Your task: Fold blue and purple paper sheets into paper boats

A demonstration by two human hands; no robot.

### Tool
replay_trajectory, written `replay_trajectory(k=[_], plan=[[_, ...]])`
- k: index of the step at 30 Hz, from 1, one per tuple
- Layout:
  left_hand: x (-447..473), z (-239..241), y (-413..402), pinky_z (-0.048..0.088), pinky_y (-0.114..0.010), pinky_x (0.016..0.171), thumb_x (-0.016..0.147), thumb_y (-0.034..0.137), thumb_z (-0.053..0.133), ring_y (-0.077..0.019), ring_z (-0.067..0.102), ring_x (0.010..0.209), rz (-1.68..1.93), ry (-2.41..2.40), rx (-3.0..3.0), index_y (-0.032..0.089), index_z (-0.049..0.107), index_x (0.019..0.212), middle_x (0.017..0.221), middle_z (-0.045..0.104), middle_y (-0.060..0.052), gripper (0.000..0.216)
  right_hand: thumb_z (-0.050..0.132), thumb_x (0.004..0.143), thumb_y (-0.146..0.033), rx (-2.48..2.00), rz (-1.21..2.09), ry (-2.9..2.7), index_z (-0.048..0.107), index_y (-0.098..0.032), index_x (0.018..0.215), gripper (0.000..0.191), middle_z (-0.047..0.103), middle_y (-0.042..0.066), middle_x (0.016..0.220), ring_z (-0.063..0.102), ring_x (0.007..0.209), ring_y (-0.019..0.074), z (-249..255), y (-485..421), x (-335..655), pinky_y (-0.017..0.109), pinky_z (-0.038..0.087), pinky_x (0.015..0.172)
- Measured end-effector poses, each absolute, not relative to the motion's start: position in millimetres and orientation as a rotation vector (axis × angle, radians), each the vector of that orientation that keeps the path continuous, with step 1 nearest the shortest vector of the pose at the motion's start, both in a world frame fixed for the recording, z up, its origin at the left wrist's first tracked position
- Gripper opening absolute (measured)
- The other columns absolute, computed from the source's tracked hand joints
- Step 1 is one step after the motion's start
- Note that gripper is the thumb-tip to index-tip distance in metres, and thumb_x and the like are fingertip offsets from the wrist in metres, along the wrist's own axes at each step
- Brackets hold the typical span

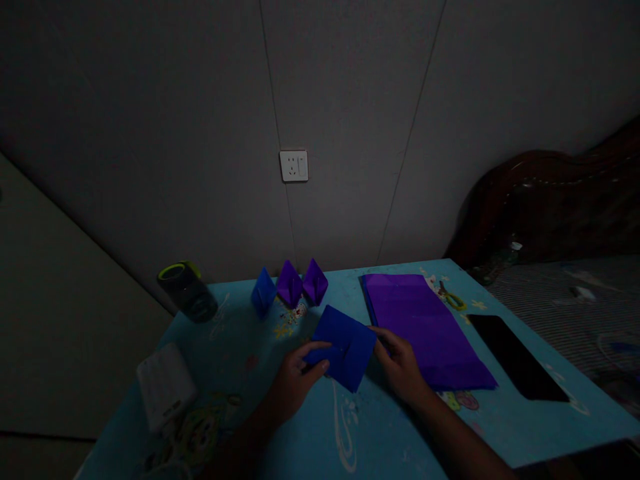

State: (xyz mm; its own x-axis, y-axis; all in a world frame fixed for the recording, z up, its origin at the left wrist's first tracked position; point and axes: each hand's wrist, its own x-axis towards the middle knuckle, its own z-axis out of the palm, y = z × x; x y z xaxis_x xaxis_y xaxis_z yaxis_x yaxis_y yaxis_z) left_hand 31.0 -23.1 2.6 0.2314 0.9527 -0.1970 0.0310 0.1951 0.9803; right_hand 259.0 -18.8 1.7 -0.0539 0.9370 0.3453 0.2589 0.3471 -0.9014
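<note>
Between my hands, above the table, is a folded blue paper (336, 333), roughly square and tilted, with fold lines meeting near its middle. My left hand (296, 377) pinches its left corner between thumb and fingers. At the right edge, my right hand (397, 360) holds it with the fingertips, some of them hidden behind the paper. Beyond stand a blue folded paper piece (263, 292) and two purple ones, a purple folded piece (289, 285) and another purple folded piece (315, 283). A stack of purple paper sheets (425, 327) lies beside my right hand.
Yellow-handled scissors (454, 300) and a black flat phone-like slab (515, 357) lie right of the stack. A dark cup (189, 293) with a yellow-green rim and a white box-shaped device (166, 387) are at left. The blue patterned table (310, 440) meets the wall, which carries a socket (294, 165).
</note>
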Motion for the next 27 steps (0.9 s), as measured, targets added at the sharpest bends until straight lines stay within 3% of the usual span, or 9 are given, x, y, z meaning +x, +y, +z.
replay_trajectory(k=[14, 21, 27], plan=[[30.7, -6.5, -22.5, 0.039, -0.020, 0.045, 0.074, 0.043, 0.075, -0.0106, 0.054, 0.047, 0.839, 1.136, 1.173, 0.015, 0.065, 0.115, 0.061, 0.068, -0.002, 0.051, 0.048, 0.094, -0.033, -1.244, 0.515, -1.601, 0.073, -0.019, 0.096, 0.029, 0.077, 0.004, 0.077, 0.069, 0.062, 0.0177, -5.7, -20.5, 259.5, 0.025, 0.054, 0.059], [31.4, -6.3, -21.5, 0.040, -0.021, 0.047, 0.072, 0.041, 0.076, -0.0109, 0.055, 0.049, 0.864, 1.119, 1.147, 0.016, 0.066, 0.112, 0.061, 0.067, 0.000, 0.048, 0.045, 0.096, -0.035, -1.216, 0.649, -1.568, 0.072, -0.019, 0.101, 0.031, 0.077, 0.004, 0.082, 0.069, 0.065, 0.0179, -6.0, -20.0, 258.2, 0.026, 0.055, 0.063], [29.4, -8.8, -21.1, 0.040, -0.021, 0.047, 0.074, 0.041, 0.074, -0.0107, 0.055, 0.048, 0.870, 1.116, 1.147, 0.015, 0.064, 0.114, 0.060, 0.067, 0.000, 0.048, 0.049, 0.095, -0.040, -1.139, 0.815, -1.515, 0.071, -0.020, 0.104, 0.031, 0.076, 0.006, 0.093, 0.071, 0.082, 0.0213, -0.7, -18.5, 256.1, 0.031, 0.057, 0.075]])
